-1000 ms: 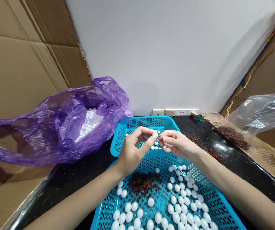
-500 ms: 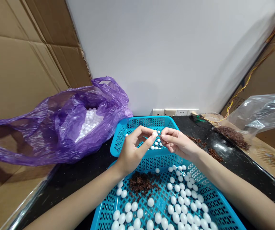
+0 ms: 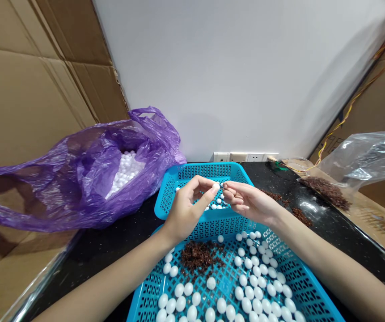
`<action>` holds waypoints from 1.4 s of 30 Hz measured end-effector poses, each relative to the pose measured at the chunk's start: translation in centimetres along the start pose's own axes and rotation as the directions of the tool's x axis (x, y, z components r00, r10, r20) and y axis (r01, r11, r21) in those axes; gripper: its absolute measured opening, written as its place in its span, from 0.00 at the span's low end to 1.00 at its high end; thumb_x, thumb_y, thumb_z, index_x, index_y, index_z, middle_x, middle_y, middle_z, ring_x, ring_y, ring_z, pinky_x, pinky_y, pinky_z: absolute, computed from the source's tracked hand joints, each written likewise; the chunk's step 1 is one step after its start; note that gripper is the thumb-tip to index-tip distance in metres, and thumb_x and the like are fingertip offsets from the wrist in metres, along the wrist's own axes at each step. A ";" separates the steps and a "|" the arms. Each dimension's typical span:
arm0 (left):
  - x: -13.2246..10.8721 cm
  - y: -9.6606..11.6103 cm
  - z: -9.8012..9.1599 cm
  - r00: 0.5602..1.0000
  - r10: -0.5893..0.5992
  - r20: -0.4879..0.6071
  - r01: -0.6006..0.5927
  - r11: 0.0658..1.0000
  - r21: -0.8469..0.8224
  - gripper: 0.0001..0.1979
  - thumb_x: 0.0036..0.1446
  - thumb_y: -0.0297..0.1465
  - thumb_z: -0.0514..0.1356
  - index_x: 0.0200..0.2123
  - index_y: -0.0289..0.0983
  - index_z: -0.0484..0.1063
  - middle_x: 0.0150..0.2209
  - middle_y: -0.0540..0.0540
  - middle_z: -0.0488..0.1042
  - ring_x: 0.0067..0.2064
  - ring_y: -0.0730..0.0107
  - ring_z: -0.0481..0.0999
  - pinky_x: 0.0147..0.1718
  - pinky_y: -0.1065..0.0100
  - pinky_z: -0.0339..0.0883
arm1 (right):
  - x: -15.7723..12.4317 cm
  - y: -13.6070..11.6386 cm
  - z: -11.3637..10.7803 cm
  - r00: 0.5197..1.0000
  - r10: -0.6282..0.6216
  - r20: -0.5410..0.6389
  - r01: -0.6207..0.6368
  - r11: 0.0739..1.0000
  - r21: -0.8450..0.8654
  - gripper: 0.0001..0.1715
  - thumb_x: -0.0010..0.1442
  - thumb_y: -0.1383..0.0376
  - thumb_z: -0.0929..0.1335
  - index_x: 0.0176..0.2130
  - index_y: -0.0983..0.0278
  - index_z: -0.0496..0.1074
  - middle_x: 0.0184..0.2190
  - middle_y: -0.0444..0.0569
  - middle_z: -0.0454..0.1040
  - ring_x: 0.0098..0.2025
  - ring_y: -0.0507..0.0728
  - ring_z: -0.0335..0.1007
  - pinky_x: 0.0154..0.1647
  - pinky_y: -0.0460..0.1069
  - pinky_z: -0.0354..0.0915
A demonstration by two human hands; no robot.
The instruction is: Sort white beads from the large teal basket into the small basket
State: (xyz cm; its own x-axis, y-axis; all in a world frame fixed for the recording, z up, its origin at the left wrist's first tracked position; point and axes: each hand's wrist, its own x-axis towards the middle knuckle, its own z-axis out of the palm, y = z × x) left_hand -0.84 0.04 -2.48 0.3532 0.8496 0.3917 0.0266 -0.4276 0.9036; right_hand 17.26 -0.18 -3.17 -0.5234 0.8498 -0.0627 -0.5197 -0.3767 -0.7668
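My left hand (image 3: 187,208) is closed, pinching a small white ball (image 3: 216,186) between thumb and index finger. Just right of that ball, my right hand (image 3: 247,199) has its thumb and fingertips drawn together. Whatever may be between them is too small to make out. Both hands are above the far blue plastic basket (image 3: 163,203), where several white balls (image 3: 214,206) lie. Below my wrists, the near blue basket (image 3: 308,273) holds many white balls (image 3: 257,306) and a clump of dark brown shreds (image 3: 197,257).
A purple plastic bag (image 3: 95,179) of white balls (image 3: 125,172) stands to the left on the black tabletop (image 3: 118,255). At right lie brown shreds (image 3: 301,217) and a clear bag (image 3: 370,156) beside more brown material (image 3: 326,192). Sockets (image 3: 255,157) line the wall's foot.
My right hand's fingers have shifted and straightened somewhat near the ball, with the palm turned more into view. My left hand keeps its pinch on the ball, almost unmoved.
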 end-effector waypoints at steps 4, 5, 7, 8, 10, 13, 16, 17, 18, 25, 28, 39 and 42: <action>0.1 0.3 0.0 0.999 -0.034 0.002 0.034 0.999 -0.016 0.07 0.57 0.35 0.59 0.35 0.37 0.70 0.30 0.51 0.71 0.32 0.75 0.70 0.31 0.74 0.64 | -0.1 0.6 0.1 0.995 -0.103 0.011 0.103 0.971 -0.215 0.13 0.58 0.58 0.69 0.30 0.65 0.65 0.19 0.35 0.47 0.20 0.45 0.38 0.17 0.41 0.39; 0.2 0.4 0.0 0.999 -0.047 0.007 0.047 0.999 -0.026 0.08 0.57 0.35 0.59 0.35 0.36 0.69 0.29 0.51 0.71 0.31 0.75 0.69 0.30 0.74 0.64 | -0.1 0.7 0.2 0.991 -0.136 0.009 0.134 0.954 -0.267 0.14 0.58 0.57 0.69 0.30 0.64 0.64 0.19 0.35 0.46 0.20 0.45 0.37 0.18 0.42 0.39; 0.3 0.6 0.0 0.997 -0.076 0.027 0.077 0.996 -0.051 0.08 0.57 0.35 0.59 0.34 0.35 0.69 0.27 0.51 0.70 0.29 0.75 0.68 0.28 0.74 0.63 | -0.2 0.8 0.3 0.978 -0.209 0.000 0.194 0.906 -0.376 0.14 0.57 0.57 0.69 0.31 0.63 0.64 0.18 0.35 0.47 0.19 0.45 0.39 0.18 0.42 0.39; 0.4 0.6 0.0 0.995 -0.089 0.038 0.091 0.994 -0.065 0.09 0.57 0.35 0.59 0.34 0.35 0.69 0.27 0.51 0.69 0.28 0.75 0.68 0.27 0.74 0.63 | -0.2 0.9 0.3 0.970 -0.242 0.002 0.220 0.880 -0.422 0.13 0.57 0.56 0.69 0.32 0.62 0.64 0.18 0.35 0.48 0.19 0.45 0.39 0.17 0.43 0.39; 0.5 0.7 0.0 0.992 -0.109 0.059 0.114 0.989 -0.095 0.09 0.57 0.36 0.59 0.35 0.34 0.69 0.27 0.51 0.70 0.28 0.75 0.68 0.27 0.74 0.63 | -0.2 0.9 0.3 0.957 -0.289 0.021 0.265 0.843 -0.468 0.13 0.58 0.55 0.68 0.34 0.61 0.64 0.17 0.34 0.48 0.18 0.45 0.40 0.17 0.43 0.39; 0.5 0.8 0.0 0.990 -0.119 0.076 0.128 0.983 -0.129 0.10 0.56 0.35 0.59 0.35 0.34 0.69 0.27 0.50 0.71 0.28 0.75 0.69 0.27 0.74 0.64 | -0.2 0.9 0.3 0.947 -0.319 0.048 0.303 0.831 -0.466 0.13 0.59 0.55 0.67 0.33 0.61 0.64 0.16 0.33 0.46 0.17 0.45 0.38 0.16 0.43 0.39; 0.5 0.9 0.1 0.990 -0.114 0.079 0.125 0.982 -0.144 0.09 0.56 0.35 0.60 0.35 0.34 0.70 0.28 0.49 0.72 0.28 0.75 0.69 0.27 0.73 0.64 | -0.2 0.8 0.3 0.942 -0.330 0.054 0.318 0.832 -0.454 0.14 0.58 0.54 0.67 0.31 0.60 0.62 0.16 0.33 0.44 0.16 0.45 0.37 0.15 0.43 0.38; 0.4 0.9 0.1 0.990 -0.115 0.079 0.125 0.982 -0.143 0.09 0.56 0.35 0.60 0.35 0.34 0.70 0.28 0.49 0.72 0.28 0.74 0.70 0.28 0.73 0.65 | -0.2 0.8 0.3 0.939 -0.338 0.055 0.325 0.831 -0.452 0.14 0.58 0.54 0.68 0.31 0.60 0.62 0.16 0.33 0.44 0.16 0.45 0.37 0.15 0.43 0.38; 0.4 1.0 0.1 0.990 -0.117 0.078 0.127 0.982 -0.139 0.09 0.55 0.35 0.60 0.35 0.34 0.70 0.28 0.49 0.72 0.28 0.74 0.70 0.28 0.73 0.65 | -0.2 0.8 0.3 0.937 -0.346 0.055 0.332 0.827 -0.453 0.14 0.58 0.55 0.68 0.31 0.60 0.62 0.16 0.33 0.45 0.16 0.45 0.37 0.15 0.43 0.38; 0.3 1.1 0.2 0.988 -0.136 0.073 0.144 0.981 -0.129 0.09 0.55 0.35 0.60 0.34 0.34 0.70 0.28 0.48 0.73 0.29 0.73 0.72 0.28 0.72 0.66 | -0.2 0.8 0.4 0.933 -0.358 0.043 0.336 0.817 -0.468 0.13 0.57 0.56 0.69 0.31 0.60 0.62 0.15 0.32 0.46 0.15 0.45 0.38 0.13 0.42 0.40; 0.3 1.3 0.2 0.988 -0.135 0.077 0.146 0.978 -0.148 0.08 0.55 0.34 0.60 0.33 0.34 0.70 0.27 0.49 0.73 0.29 0.75 0.71 0.29 0.73 0.65 | -0.3 0.9 0.2 0.933 -0.354 0.056 0.339 0.821 -0.460 0.12 0.58 0.58 0.69 0.31 0.60 0.63 0.15 0.32 0.46 0.15 0.45 0.38 0.13 0.42 0.40; 0.2 1.1 0.2 0.987 -0.123 0.104 0.136 0.982 -0.132 0.08 0.57 0.34 0.59 0.33 0.35 0.70 0.27 0.49 0.73 0.29 0.74 0.72 0.30 0.72 0.66 | -0.2 0.8 0.3 0.942 -0.333 0.040 0.312 0.827 -0.467 0.13 0.57 0.57 0.69 0.30 0.60 0.62 0.15 0.32 0.47 0.15 0.45 0.38 0.13 0.42 0.40; 0.2 1.0 0.2 0.987 -0.118 0.109 0.133 0.981 -0.140 0.08 0.57 0.34 0.59 0.33 0.35 0.70 0.27 0.49 0.73 0.30 0.74 0.72 0.31 0.72 0.66 | -0.2 0.8 0.3 0.942 -0.331 0.053 0.317 0.827 -0.464 0.12 0.58 0.57 0.69 0.30 0.60 0.63 0.15 0.32 0.46 0.15 0.45 0.37 0.14 0.42 0.40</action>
State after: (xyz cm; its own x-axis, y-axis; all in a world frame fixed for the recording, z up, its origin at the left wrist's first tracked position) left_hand -0.50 -0.30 -1.49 0.4472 0.8555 0.2610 -0.0581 -0.2634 0.9629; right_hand 16.77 -0.79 -3.59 -0.3573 0.9056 0.2285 -0.2827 0.1283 -0.9506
